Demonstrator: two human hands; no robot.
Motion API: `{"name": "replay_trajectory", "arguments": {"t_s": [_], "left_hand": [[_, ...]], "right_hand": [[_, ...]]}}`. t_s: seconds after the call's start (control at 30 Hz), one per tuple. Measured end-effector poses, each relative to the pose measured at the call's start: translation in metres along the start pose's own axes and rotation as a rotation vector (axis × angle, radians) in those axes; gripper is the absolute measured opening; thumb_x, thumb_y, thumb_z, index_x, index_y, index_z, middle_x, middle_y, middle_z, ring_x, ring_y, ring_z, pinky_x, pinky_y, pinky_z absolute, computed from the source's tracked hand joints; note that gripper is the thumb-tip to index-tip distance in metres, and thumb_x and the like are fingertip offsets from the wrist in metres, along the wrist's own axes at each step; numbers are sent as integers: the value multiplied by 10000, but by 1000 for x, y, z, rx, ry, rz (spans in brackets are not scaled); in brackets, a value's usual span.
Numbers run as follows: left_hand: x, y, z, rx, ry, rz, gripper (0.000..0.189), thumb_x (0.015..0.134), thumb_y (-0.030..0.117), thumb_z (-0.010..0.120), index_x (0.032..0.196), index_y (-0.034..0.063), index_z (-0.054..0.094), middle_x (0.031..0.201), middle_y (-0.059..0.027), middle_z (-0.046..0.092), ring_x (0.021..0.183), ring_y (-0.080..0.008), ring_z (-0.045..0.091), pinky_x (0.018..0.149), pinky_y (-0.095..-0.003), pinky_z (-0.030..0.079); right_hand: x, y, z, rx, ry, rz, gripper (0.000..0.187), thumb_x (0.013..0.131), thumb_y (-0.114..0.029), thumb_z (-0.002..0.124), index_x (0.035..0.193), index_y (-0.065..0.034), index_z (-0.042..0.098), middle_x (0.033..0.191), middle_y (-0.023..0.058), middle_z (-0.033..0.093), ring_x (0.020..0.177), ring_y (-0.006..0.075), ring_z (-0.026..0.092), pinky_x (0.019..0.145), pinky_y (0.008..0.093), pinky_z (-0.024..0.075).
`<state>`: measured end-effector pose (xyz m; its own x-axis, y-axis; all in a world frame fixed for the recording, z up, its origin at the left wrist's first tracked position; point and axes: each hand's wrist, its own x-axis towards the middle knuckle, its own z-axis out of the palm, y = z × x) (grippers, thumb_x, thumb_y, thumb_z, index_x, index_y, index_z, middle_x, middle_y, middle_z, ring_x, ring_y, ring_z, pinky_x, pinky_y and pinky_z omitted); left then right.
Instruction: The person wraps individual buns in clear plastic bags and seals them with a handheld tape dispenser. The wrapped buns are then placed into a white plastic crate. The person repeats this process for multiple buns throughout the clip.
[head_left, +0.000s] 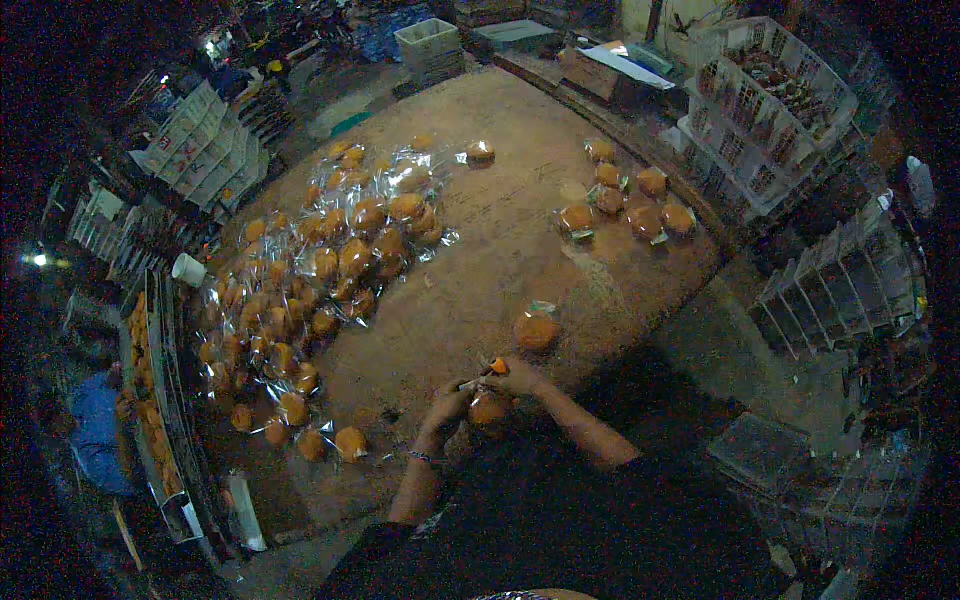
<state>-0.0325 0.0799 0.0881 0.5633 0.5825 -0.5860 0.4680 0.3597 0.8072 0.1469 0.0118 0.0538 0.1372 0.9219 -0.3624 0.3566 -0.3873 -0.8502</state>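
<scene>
An orange round fruit in clear plastic wrap is close to my body at the table's near edge. My left hand pinches the gathered top of its wrap. From the other side my right hand holds a small orange-tipped tool or object against that gathered plastic; its kind is too small to tell. Just beyond my hands another wrapped orange fruit rests on the brown tabletop. A large heap of wrapped fruits covers the table's left part.
Several wrapped fruits lie at the right corner. Plastic crates stand beyond it, more crates at the far left. A conveyor or trough with orange fruits runs along the left, beside a person in blue.
</scene>
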Motion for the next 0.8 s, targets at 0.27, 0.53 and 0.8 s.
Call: {"name": "replay_trajectory", "arguments": {"t_s": [0.27, 0.53, 0.8], "left_hand": [[-11, -11, 30, -269, 28, 71, 272, 876, 99, 506, 1113, -31, 541, 977, -92, 610, 844, -155, 574, 718, -276, 476], [14, -52, 60, -351, 51, 42, 199, 868, 109, 526, 1037, 9, 554, 932, -56, 600, 822, -146, 565, 711, -266, 473], [23, -49, 97, -361, -19, 40, 230, 867, 112, 515, 1081, 32, 532, 937, -56, 595, 825, -141, 561, 702, -254, 474]], "right_hand": [[1, 29, -14, 119, -78, -13, 346, 775, -334, 669, 979, -57, 631, 917, 42, 646, 822, 141, 582, 758, 321, 466], [-29, 35, -47, -10, -233, -224, 428, 719, -394, 700, 977, -63, 616, 940, 114, 643, 876, 257, 601, 802, 379, 460], [-39, 65, -53, 216, -233, -233, 350, 718, -323, 729, 926, -60, 631, 840, 27, 655, 751, 131, 580, 714, 314, 472]]}}
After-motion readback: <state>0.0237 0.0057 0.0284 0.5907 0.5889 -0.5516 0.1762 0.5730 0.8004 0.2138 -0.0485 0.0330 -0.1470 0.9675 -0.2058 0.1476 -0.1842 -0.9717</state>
